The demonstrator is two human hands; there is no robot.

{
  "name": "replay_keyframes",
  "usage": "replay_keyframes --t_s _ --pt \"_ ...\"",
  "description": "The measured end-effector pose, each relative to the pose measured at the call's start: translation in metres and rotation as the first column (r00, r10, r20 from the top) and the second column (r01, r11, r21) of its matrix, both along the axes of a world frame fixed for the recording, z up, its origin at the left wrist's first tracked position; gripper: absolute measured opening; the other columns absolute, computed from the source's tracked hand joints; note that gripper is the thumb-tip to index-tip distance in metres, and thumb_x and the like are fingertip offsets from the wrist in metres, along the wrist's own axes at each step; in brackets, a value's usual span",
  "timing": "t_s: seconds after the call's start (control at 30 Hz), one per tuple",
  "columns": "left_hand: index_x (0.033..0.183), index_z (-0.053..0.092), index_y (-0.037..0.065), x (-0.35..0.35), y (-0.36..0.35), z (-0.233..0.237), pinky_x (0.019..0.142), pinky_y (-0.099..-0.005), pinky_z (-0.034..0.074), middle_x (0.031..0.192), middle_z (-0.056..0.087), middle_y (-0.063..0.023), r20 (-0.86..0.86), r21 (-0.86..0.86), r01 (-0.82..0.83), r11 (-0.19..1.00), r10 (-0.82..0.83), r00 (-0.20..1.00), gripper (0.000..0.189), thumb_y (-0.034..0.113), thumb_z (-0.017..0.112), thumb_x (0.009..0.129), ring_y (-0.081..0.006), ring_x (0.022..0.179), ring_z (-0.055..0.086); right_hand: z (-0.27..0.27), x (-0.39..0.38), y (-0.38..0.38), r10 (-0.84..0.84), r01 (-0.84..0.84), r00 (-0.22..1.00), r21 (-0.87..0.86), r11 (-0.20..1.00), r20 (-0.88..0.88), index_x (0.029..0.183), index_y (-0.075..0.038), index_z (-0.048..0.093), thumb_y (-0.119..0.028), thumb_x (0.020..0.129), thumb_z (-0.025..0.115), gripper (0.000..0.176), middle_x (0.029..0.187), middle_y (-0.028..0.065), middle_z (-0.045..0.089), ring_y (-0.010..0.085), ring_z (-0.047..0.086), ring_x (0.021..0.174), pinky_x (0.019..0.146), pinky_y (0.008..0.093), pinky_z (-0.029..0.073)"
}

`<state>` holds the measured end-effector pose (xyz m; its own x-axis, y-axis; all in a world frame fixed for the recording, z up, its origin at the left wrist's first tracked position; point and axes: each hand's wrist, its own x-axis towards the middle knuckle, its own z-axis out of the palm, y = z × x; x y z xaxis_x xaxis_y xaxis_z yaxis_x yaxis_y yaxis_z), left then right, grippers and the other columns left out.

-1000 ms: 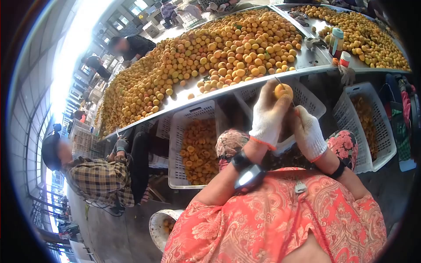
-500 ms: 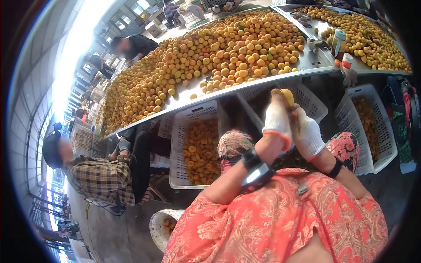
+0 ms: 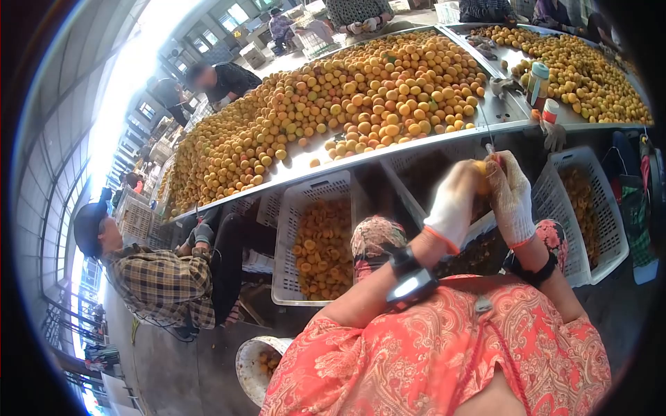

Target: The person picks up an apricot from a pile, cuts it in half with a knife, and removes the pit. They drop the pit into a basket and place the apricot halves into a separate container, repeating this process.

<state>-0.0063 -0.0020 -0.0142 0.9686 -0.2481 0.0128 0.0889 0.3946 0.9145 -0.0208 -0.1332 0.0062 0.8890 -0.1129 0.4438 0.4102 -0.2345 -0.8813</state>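
One fruit [image 3: 480, 168] gripped in left hand [image 3: 454, 194], right hand [image 3: 512, 194] clutching tool [image 3: 490, 148]. I read their closeness as steadying; crate [image 3: 403, 193] beneath.

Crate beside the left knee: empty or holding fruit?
Holding fruit: the crate shows orange fruit piled inside, with slotted wall visible above it. Depth: cannot tell.

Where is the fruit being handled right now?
In the head view, right of centre, the fruit sits between the left hand and the right hand, below the near edge of the metal table.
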Motion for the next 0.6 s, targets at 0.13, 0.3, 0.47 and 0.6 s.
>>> replay_keyframes --t_s 0.13,0.3,0.47,0.6 --pt "0.134 0.052 0.01 -0.003 -0.006 -0.008 0.055 -0.0187 0.04 0.09 0.059 0.0014 0.236 0.105 -0.031 0.994 0.005 0.972 0.034 0.029 0.045 0.106 -0.0048 0.066 0.051 0.003 0.003 0.001 0.0 0.002 1.0 0.067 0.998 -0.021 0.102 -0.002 0.061 -0.023 0.098 0.061 0.021 0.08 0.0037 0.057 0.0064 0.051 0.077 0.068 0.0251 0.046" --pt "0.136 0.051 0.01 -0.009 -0.001 0.004 0.056 -0.0184 0.041 0.091 0.058 0.0023 0.309 0.146 -0.016 0.989 -0.03 0.95 0.037 0.032 0.045 0.107 -0.0044 0.07 0.052 0.001 0.01 0.008 0.018 -0.011 0.998 0.121 0.993 -0.057 0.101 -0.001 0.061 -0.022 0.097 0.062 0.021 0.081 0.0029 0.058 0.0061 0.05 0.078 0.068 0.0249 0.046" --pt "0.124 0.057 0.014 -0.017 -0.007 0.022 0.052 -0.019 0.038 0.086 0.058 0.0032 -0.384 -0.093 -0.081 0.992 0.04 0.922 0.046 0.053 0.044 0.103 -0.0053 0.062 0.05 0.002 0.005 0.015 -0.031 0.028 0.999 -0.07 0.997 -0.042 0.097 0.0 0.062 -0.019 0.095 0.063 0.02 0.077 0.0042 0.059 0.0069 0.052 0.074 0.065 0.0277 0.046" --pt "0.113 0.061 0.015 -0.014 -0.002 0.003 0.047 -0.02 0.035 0.078 0.058 0.0032 -0.219 -0.004 -0.069 0.998 0.066 0.974 0.049 0.06 0.044 0.101 -0.0064 0.056 0.048 0.011 0.0 0.022 -0.069 0.071 0.997 -0.064 0.995 0.026 0.093 0.001 0.065 -0.022 0.095 0.064 0.023 0.07 0.0077 0.059 0.0092 0.054 0.068 0.063 0.029 0.046"
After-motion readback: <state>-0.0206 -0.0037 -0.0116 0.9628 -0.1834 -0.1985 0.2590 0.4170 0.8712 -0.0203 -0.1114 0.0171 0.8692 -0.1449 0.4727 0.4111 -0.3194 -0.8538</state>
